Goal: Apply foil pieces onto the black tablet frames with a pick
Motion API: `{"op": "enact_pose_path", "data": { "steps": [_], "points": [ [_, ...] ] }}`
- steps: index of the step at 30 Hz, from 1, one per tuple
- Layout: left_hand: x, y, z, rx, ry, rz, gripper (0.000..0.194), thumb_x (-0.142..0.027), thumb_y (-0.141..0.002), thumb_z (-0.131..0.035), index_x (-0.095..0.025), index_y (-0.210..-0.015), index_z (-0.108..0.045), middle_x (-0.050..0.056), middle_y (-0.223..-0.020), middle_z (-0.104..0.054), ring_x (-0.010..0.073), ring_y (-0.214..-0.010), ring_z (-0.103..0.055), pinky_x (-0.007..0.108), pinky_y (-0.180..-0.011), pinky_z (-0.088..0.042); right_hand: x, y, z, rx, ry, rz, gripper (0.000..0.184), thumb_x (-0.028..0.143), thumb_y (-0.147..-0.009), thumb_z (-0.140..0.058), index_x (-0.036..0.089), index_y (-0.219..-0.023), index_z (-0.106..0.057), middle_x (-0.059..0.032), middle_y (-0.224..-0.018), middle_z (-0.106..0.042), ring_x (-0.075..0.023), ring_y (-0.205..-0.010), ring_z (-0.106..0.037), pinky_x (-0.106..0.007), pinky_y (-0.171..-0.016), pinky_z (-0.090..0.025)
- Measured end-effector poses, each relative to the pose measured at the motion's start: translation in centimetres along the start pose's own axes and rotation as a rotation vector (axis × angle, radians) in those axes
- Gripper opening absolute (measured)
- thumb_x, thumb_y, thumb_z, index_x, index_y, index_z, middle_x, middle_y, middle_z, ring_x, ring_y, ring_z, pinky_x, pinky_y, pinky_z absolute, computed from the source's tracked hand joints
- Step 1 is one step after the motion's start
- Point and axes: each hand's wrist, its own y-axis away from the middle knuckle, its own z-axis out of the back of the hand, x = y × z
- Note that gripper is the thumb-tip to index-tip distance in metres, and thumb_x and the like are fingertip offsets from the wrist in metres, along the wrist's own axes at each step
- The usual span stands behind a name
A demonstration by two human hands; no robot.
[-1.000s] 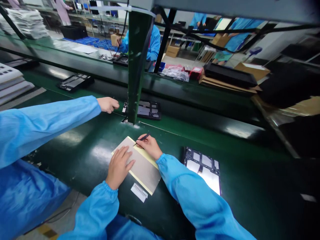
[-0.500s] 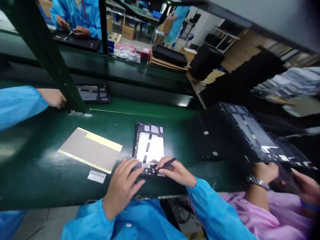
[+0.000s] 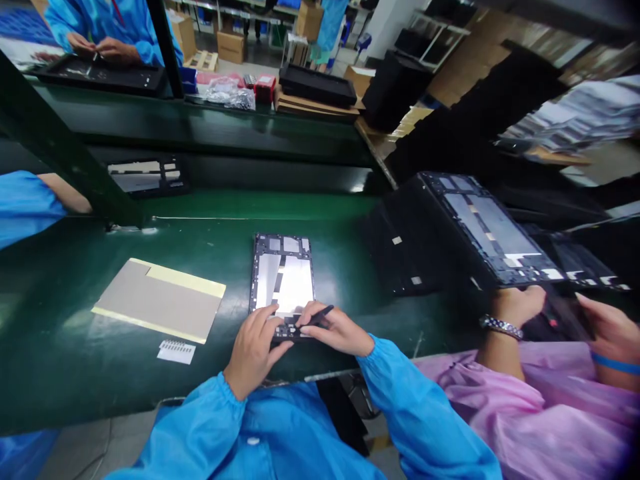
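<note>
An opened tablet-like device (image 3: 295,273), with a black frame and shiny silver panels, lies flat on the green bench in front of me. My left hand (image 3: 255,347) rests at its lower left corner, thumb and fingers apart, fingertips touching the frame. Pinched in my right hand (image 3: 337,328) is a slim black pen-like tool (image 3: 323,314). Its tip points at the small parts along the device's lower edge, partly hidden by my fingers. To the left lie a grey sheet with yellow edges (image 3: 160,300) and a small white label sheet (image 3: 176,352).
At right, a co-worker's hands (image 3: 520,310) are beside a similar device (image 3: 487,227) on a black stack (image 3: 405,247). Another device (image 3: 145,177) lies behind a green post (image 3: 65,140), near a co-worker's blue sleeve (image 3: 30,207). Across the bench, a person handles a black tray (image 3: 100,75).
The view has shifted, so most things sit further left and higher. My left fingers have drawn in closer on the device's lower corner. My right hand keeps the black tool at the lower edge.
</note>
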Motion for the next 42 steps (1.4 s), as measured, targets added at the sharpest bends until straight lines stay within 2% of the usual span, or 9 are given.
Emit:
{"op": "enact_pose_path", "data": {
  "steps": [13,18,20,26,31,34,38,40,42],
  "points": [
    [0.0,-0.2,0.1,-0.015,0.017,-0.017,0.03,-0.027,-0.09,-0.068,-0.021,-0.117,-0.057,0.014,-0.129,-0.064,0.0286,-0.119,-0.062,0.047,-0.1,-0.053,0.8,-0.6,0.3,0.025,0.13,0.064,0.012,0.032,-0.096,-0.063,0.02,-0.098,-0.066,-0.0057,-0.09,-0.068,-0.0185,-0.084,-0.067,-0.032,-0.079,-0.054],
    [0.0,-0.2,0.2,-0.02,0.015,-0.033,0.022,-0.026,-0.091,-0.066,-0.02,-0.111,-0.059,0.014,-0.128,-0.064,0.0282,-0.119,-0.062,0.046,-0.099,-0.054,1.3,-0.7,0.2,0.044,0.16,0.085,0.011,0.031,-0.096,-0.063,0.021,-0.099,-0.067,-0.0062,-0.089,-0.068,-0.0187,-0.083,-0.066,-0.033,-0.079,-0.055],
    [0.0,-0.3,0.2,-0.027,0.013,-0.04,0.019,-0.025,-0.091,-0.066,-0.02,-0.109,-0.061,0.014,-0.127,-0.063,0.0281,-0.119,-0.061,0.046,-0.099,-0.054,1.0,-0.6,0.2,0.02,0.086,0.056,0.012,0.032,-0.095,-0.065,0.021,-0.099,-0.067,-0.0068,-0.091,-0.068,-0.0192,-0.085,-0.066,-0.034,-0.081,-0.055],
    [-0.2,-0.3,0.4,-0.037,-0.069,-0.147,0.019,-0.02,-0.091,-0.066,-0.023,-0.109,-0.068,0.012,-0.127,-0.064,0.0284,-0.118,-0.061,0.046,-0.094,-0.057,-1.0,0.1,0.0,-0.229,-0.379,-0.09,0.022,0.039,-0.088,-0.074,0.023,-0.09,-0.06,-0.003,-0.086,-0.068,-0.0181,-0.085,-0.069,-0.035,-0.08,-0.058],
    [-0.4,-0.3,0.1,-0.075,-0.111,-0.231,0.02,-0.015,-0.092,-0.064,-0.021,-0.11,-0.069,0.01,-0.122,-0.068,0.0246,-0.116,-0.063,0.039,-0.092,-0.058,-1.3,0.1,0.0,-0.231,-0.442,-0.119,0.025,0.041,-0.085,-0.078,0.022,-0.089,-0.061,-0.0026,-0.085,-0.07,-0.0181,-0.084,-0.07,-0.036,-0.081,-0.058],
    [-0.9,-0.1,-0.2,-0.089,-0.157,-0.229,0.02,-0.015,-0.092,-0.065,-0.021,-0.11,-0.069,0.01,-0.122,-0.069,0.0249,-0.115,-0.064,0.041,-0.095,-0.056,-0.9,0.1,0.0,-0.26,-0.423,-0.148,0.029,0.043,-0.082,-0.08,0.022,-0.086,-0.061,-0.0022,-0.082,-0.071,-0.018,-0.08,-0.07,-0.034,-0.074,-0.059],
    [-1.7,1.6,1.6,-0.065,-0.17,-0.192,0.029,-0.02,-0.094,-0.061,-0.017,-0.123,-0.065,0.011,-0.124,-0.07,0.0242,-0.115,-0.064,0.039,-0.097,-0.056,1.5,0.0,-1.9,-0.452,-0.282,-0.112,0.021,0.04,-0.085,-0.078,0.024,-0.087,-0.064,-0.0032,-0.083,-0.073,-0.0192,-0.08,-0.071,-0.032,-0.07,-0.06],
    [-1.4,3.4,3.6,-0.094,-0.161,-0.119,0.029,-0.021,-0.094,-0.061,-0.018,-0.123,-0.064,0.01,-0.122,-0.07,0.0232,-0.115,-0.065,0.039,-0.097,-0.055,3.3,-0.2,-4.2,-0.542,-0.2,-0.026,0.01,0.031,-0.089,-0.074,0.025,-0.091,-0.066,-0.004,-0.087,-0.074,-0.02,-0.084,-0.071,-0.034,-0.075,-0.06],
    [-0.5,5.4,6.0,-0.193,-0.192,0.029,0.022,-0.017,-0.093,-0.062,-0.021,-0.114,-0.067,0.008,-0.115,-0.071,0.0223,-0.11,-0.066,0.039,-0.095,-0.055,4.7,-0.8,-7.1,-0.514,-0.164,0.037,0.006,0.024,-0.091,-0.071,0.027,-0.096,-0.068,-0.0049,-0.091,-0.074,-0.0208,-0.088,-0.071,-0.036,-0.08,-0.059]
  ]
}}
